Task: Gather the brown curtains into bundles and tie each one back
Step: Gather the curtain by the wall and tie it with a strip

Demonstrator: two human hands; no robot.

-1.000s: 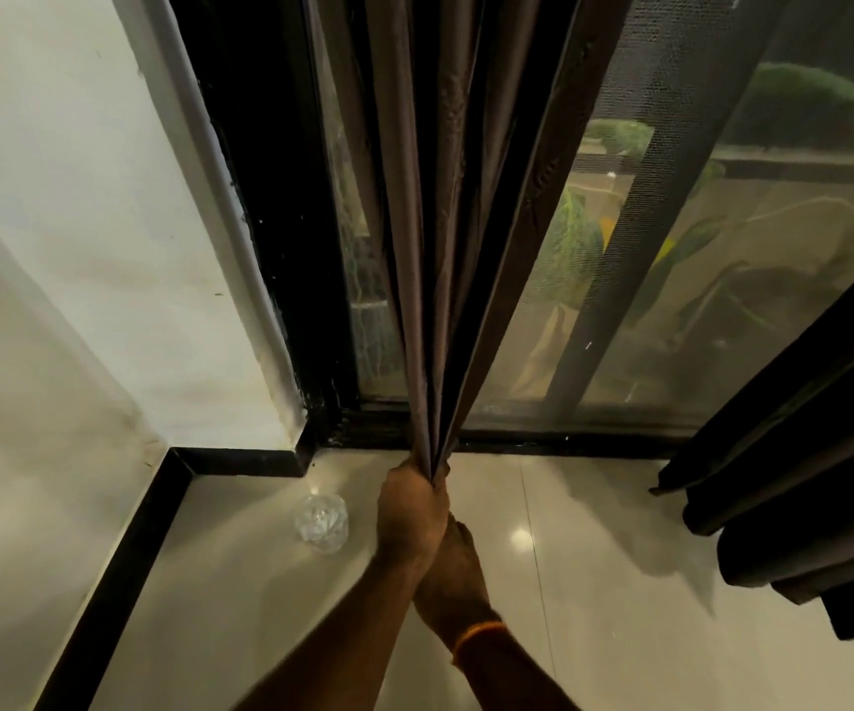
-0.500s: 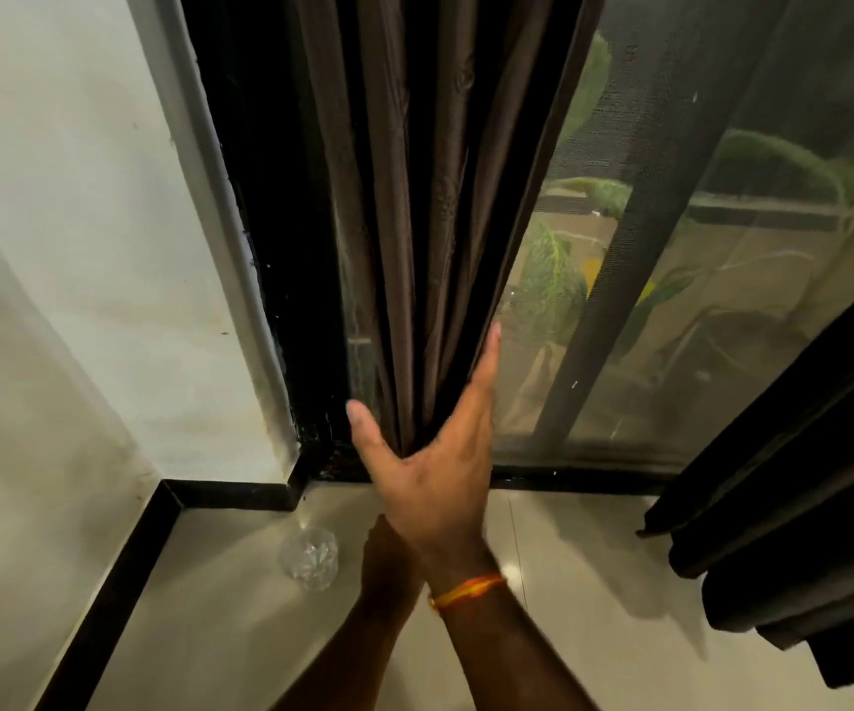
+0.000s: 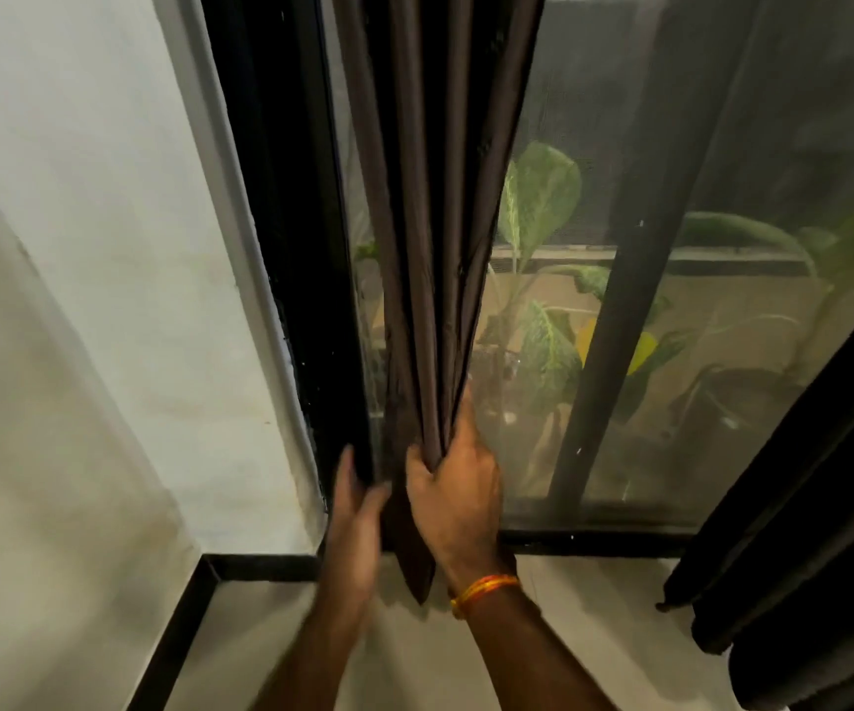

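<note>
The right hand (image 3: 458,495), splayed a moment ago, now clamps the folds of the brown curtain (image 3: 430,248). At its 9 o'clock the left hand (image 3: 358,510) rests straight-fingered on the fabric. The bundle looks gathered, not yet tied.

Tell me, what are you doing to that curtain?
A person is bunching the brown curtain at the left side of the window into a bundle. The right hand grips the gathered folds near the bottom, while the left hand, blurry, touches the bundle's left edge. No tie is on it yet. Another dark curtain hangs loose at the right.
</note>
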